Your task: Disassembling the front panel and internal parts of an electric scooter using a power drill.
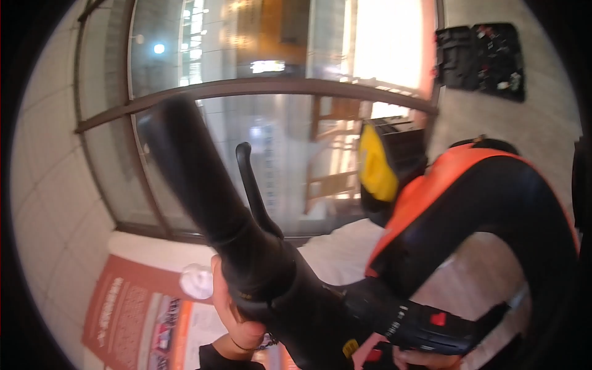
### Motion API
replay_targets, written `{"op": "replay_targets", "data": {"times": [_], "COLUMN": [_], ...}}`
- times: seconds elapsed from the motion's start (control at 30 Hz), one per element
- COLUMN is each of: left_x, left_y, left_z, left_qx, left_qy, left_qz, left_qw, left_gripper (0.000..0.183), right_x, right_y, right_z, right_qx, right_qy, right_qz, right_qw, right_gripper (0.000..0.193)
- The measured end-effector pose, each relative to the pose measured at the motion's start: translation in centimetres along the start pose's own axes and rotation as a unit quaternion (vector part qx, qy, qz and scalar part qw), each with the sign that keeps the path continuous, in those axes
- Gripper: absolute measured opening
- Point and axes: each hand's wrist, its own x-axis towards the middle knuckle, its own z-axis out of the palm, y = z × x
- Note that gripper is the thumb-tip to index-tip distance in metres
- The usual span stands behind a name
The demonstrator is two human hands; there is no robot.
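A black handlebar [265, 271] with a thick grip and a thin brake lever [250, 185] slants across the middle, its near end running down to the lower edge. My left hand [233, 308] is closed round its collar below the lever, with the fingers partly hidden behind it. At the lower right my right hand [425, 359] grips the underside of a dark cordless drill [425, 328] with a red switch. The drill's nose points left at the bar; whether its tip touches is hidden. An orange and black curved body [493, 163] arches behind the drill.
A yellow and black block-shaped thing [379, 163] stands beside the orange body. An open black tool case [481, 60] lies at the far right. Brown-framed glass panes [265, 86] cross the back. A printed reddish-brown board [123, 314] and a small white object [197, 280] lie at the lower left.
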Motion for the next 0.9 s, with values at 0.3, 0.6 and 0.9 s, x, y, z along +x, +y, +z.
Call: {"op": "replay_targets", "data": {"times": [0.3,0.6,0.9], "left_x": [4.7,6.1,6.3], "left_y": [5.3,4.5,3.3], "left_z": [1.7,0.7,-0.1], "left_qx": [0.287,0.343,0.316], "left_qy": [-0.166,-0.141,-0.106], "left_qz": [0.083,0.245,0.23], "left_qw": [0.94,0.896,0.914], "left_gripper": [0.064,0.048,0.048], "right_x": [-10.7,-17.2,-32.2], "right_y": [1.5,0.1,4.4], "right_z": [9.4,16.3,22.0], "right_qx": [-0.008,-0.125,-0.262], "right_qy": [0.191,0.379,0.729], "right_qz": [-0.067,-0.024,-0.088], "right_qw": [0.979,0.917,0.626], "right_gripper": [0.021,0.036,0.03]}}
